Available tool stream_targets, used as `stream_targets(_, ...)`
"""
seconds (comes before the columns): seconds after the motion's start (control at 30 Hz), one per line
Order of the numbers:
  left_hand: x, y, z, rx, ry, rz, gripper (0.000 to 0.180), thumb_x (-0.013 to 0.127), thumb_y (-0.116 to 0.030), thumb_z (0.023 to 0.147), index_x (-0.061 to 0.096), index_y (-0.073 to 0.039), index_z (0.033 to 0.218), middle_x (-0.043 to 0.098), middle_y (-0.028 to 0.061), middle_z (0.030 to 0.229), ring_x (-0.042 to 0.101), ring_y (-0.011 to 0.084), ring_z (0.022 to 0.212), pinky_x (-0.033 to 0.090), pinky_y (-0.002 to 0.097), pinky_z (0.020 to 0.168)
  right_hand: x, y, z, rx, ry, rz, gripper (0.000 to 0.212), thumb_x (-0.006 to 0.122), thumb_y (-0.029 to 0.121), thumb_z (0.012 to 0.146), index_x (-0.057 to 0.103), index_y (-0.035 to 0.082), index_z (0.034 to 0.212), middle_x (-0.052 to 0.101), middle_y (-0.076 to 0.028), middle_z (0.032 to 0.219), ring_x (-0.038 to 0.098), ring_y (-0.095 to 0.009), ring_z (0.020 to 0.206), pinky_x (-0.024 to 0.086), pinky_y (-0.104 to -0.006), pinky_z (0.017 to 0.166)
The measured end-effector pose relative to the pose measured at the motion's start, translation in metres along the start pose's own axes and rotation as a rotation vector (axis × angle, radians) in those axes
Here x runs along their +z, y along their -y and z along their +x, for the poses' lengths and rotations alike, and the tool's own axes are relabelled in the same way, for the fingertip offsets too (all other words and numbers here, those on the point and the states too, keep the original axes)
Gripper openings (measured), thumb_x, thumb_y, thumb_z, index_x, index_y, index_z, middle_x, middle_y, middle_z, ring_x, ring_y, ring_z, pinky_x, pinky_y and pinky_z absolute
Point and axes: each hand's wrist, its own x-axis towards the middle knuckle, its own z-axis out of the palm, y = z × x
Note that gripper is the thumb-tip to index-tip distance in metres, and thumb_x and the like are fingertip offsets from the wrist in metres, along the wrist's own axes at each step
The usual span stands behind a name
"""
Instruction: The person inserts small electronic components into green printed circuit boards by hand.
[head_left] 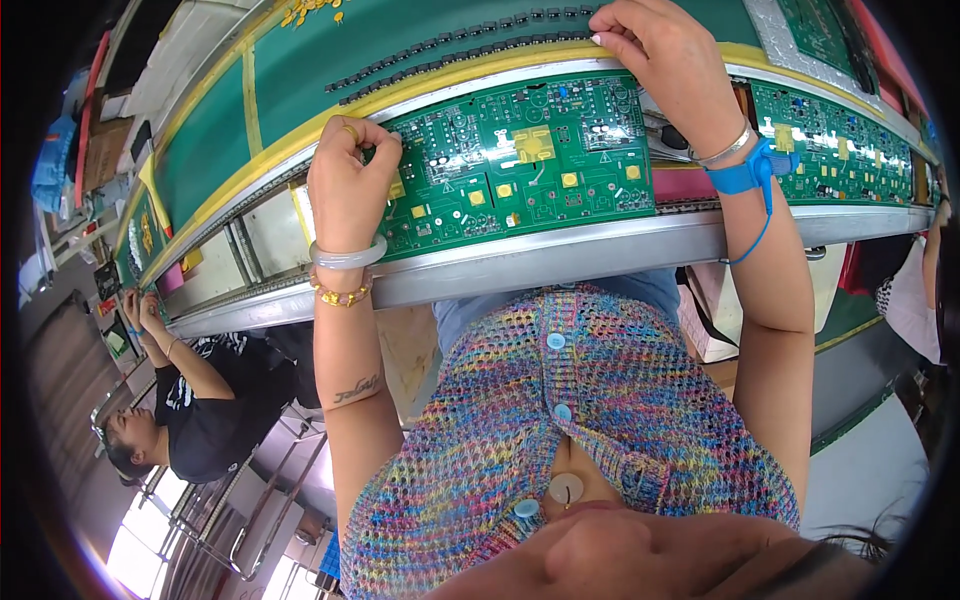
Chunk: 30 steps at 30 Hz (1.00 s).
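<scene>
A green circuit board (450, 215) with small parts and yellow squares lies in the silver rail in front of me. At its left end is my left hand (350, 180), its fingers curled in a pinch; a small dark thing shows between them, too little to name. My right hand (665, 60) reaches past the board's far edge to the right end of two rows of small black components (470, 50) on the green mat. Thumb and forefinger are drawn close together there, and what is between them is hidden. A blue wrist strap (740, 178) with a cord sits on my right wrist.
More populated boards (840, 150) lie in the rail to the right. The near silver rail (560, 250) runs across before my body. Yellow parts (305, 12) lie on the mat at the far left. Another person (215, 400) works at the line on the left.
</scene>
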Motion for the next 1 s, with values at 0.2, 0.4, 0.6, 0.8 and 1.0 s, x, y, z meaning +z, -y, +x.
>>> stream_targets(0.2,-0.002,0.005,0.002,-0.026,0.044,-0.04,0.011,0.066,-0.01,0.076,0.062,0.0,0.076,0.054,0.0034,0.076,0.044,0.0128,0.062,0.038,0.0261,0.058,0.0,-0.003,-0.001,-0.001,-0.006,0.035,0.007,0.062,0.006,0.078,0.061,0.001,0.081,0.056,-0.013,0.079,0.056,-0.032,0.078,0.046,-0.0376,0.071)
stream_targets(0.4,-0.002,0.003,0.002,-0.014,0.031,-0.052,0.01,0.066,-0.01,0.076,0.062,-0.001,0.075,0.053,0.0027,0.075,0.043,0.0123,0.061,0.038,0.026,0.057,0.0,-0.004,-0.001,-0.015,-0.016,0.043,0.007,0.062,0.006,0.078,0.06,0.001,0.082,0.057,-0.014,0.079,0.057,-0.032,0.079,0.046,-0.0377,0.072)
stream_targets(0.6,0.003,-0.012,-0.001,-0.01,-0.022,0.099,0.014,0.069,-0.014,0.076,0.063,-0.002,0.074,0.056,0.0049,0.076,0.05,0.0168,0.063,0.041,0.0285,0.059,-0.003,-0.002,0.0,-0.006,-0.001,0.034,0.007,0.063,0.006,0.078,0.06,0.001,0.082,0.056,-0.014,0.08,0.056,-0.032,0.08,0.046,-0.0379,0.072)
stream_targets(0.8,-0.017,-0.004,0.005,0.18,-0.125,0.216,0.013,0.073,-0.015,0.075,0.067,-0.005,0.08,0.059,0.0062,0.081,0.057,0.0195,0.07,0.046,0.0305,0.062,-0.006,-0.003,-0.016,-0.092,-0.117,0.028,0.008,0.065,0.011,0.077,0.062,0.004,0.081,0.059,-0.011,0.075,0.058,-0.03,0.075,0.047,-0.0371,0.067)
stream_targets(1.0,-0.035,0.017,0.03,0.336,-0.137,0.189,0.013,0.069,-0.008,0.078,0.07,-0.006,0.091,0.065,0.0057,0.093,0.062,0.0193,0.076,0.049,0.029,0.065,0.003,0.003,-0.043,-0.188,-0.093,0.003,0.014,0.07,0.005,0.07,0.062,0.008,0.081,0.057,-0.006,0.083,0.055,-0.025,0.081,0.047,-0.0348,0.071)
